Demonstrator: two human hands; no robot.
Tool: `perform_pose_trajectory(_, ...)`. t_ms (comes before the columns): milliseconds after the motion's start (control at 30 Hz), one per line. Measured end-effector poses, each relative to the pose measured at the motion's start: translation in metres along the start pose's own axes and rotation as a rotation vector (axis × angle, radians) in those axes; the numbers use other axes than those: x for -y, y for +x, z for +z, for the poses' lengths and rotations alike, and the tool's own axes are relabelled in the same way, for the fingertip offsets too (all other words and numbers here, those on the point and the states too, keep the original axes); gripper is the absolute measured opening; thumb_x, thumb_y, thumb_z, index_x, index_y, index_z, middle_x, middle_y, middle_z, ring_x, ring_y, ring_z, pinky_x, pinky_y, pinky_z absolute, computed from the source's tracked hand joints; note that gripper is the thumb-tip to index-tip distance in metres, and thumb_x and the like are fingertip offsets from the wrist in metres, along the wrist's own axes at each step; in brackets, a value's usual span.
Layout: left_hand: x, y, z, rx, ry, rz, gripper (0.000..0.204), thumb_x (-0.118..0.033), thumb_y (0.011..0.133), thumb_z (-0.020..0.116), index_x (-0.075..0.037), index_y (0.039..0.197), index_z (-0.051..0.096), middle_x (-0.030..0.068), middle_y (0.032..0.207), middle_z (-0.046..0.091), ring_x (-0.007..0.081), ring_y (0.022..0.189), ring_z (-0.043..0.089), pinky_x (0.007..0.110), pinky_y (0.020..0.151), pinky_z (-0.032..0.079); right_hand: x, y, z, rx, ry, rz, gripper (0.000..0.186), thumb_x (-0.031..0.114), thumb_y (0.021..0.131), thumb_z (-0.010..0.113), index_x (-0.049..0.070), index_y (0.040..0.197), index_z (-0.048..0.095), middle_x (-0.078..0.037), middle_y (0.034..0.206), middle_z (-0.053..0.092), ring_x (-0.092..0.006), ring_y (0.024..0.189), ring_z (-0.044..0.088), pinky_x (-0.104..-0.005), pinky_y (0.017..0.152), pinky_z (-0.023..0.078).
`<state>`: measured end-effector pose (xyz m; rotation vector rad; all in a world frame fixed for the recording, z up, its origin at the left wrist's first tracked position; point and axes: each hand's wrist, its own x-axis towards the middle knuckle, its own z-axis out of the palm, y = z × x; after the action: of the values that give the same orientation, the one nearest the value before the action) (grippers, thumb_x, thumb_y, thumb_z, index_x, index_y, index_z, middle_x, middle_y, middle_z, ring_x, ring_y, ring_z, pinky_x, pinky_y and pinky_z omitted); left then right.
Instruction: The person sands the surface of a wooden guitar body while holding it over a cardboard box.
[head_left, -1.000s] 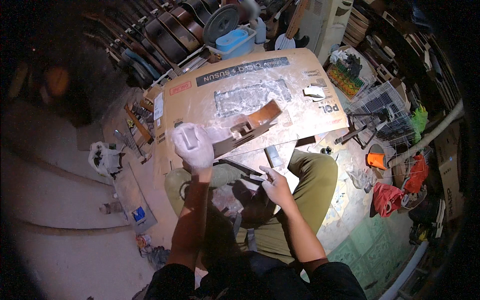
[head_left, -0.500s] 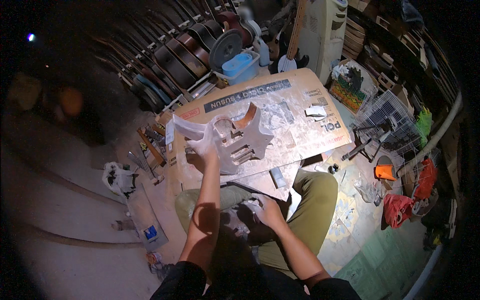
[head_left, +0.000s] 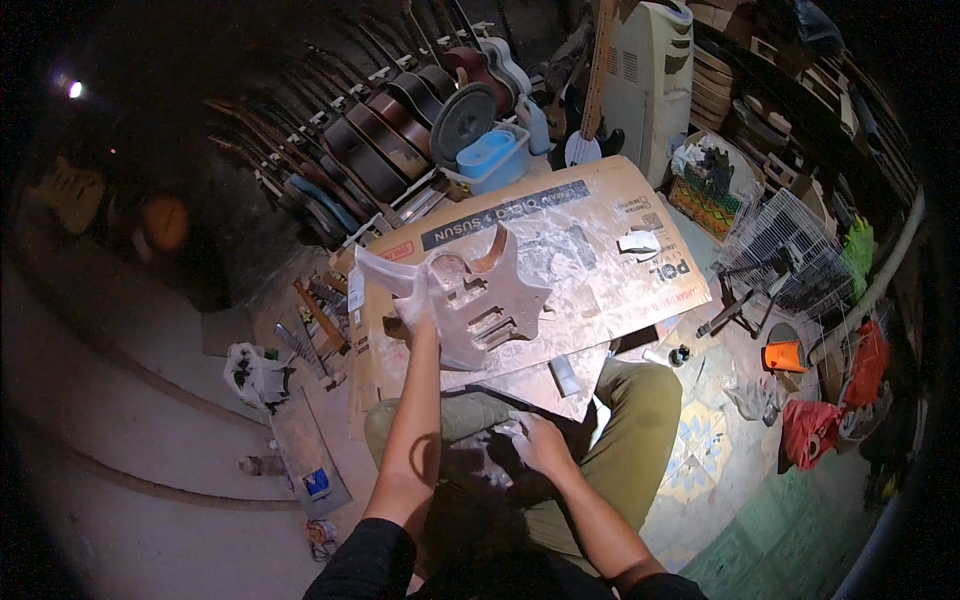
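My left hand (head_left: 415, 305), whitened with dust, grips the left side of an unpainted, horned electric guitar body (head_left: 490, 300) with routed cavities. The body lies on a dusty cardboard sheet (head_left: 600, 290) in front of me. Down over my lap, my right hand (head_left: 542, 442) has its fingers bent together, dusty at the tips; what they hold, if anything, I cannot make out. Below those fingers lies something whitish (head_left: 495, 468) on dark cloth. A small grey block (head_left: 564, 376) rests at the near edge of the work surface.
Several guitars (head_left: 360, 150) stand in a row at the back left. Behind the cardboard is a tub (head_left: 500, 165) with a blue container. To the right are a wire cage (head_left: 790, 240), a small black tripod (head_left: 740, 290) and an orange object (head_left: 784, 356). Crumpled white paper (head_left: 640, 243) lies on the cardboard.
The view has shifted slightly, so the scene sits a little lower and further right. My left hand still grips the guitar body; my right hand stays over my lap, its fingers slightly repositioned.
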<state>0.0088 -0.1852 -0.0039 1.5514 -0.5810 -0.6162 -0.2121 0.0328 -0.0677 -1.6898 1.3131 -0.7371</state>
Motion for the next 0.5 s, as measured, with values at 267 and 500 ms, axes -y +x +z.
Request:
perform_pose_trajectory(267,-0.018,-0.017,0.005,-0.116,0.114,-0.065,0.054,-0.037,0.082,0.078,0.008,0.109,0.065,0.0135,0.108,0.067,0.0199,0.092,0.063,0.034,0.083,0.048,0.002,-0.002,-0.001,0.001,0.037,-0.021,0.039,0.013,0.081,0.061,0.007,0.119,0.062,-0.023,0.100,0.064,-0.0421,0.094,0.061,-0.0469,0.081,0.050)
perform_pose_trajectory(500,-0.015,-0.017,-0.003,0.014,0.087,-0.054,0.096,-0.064,0.071,0.075,0.014,0.123,0.054,0.0241,0.124,0.059,0.0291,0.112,0.058,0.037,0.097,0.044,-0.002,-0.002,0.001,0.010,0.010,-0.053,0.039,0.012,0.080,0.062,0.008,0.120,0.060,-0.022,0.100,0.064,-0.0414,0.095,0.061,-0.0469,0.082,0.050)
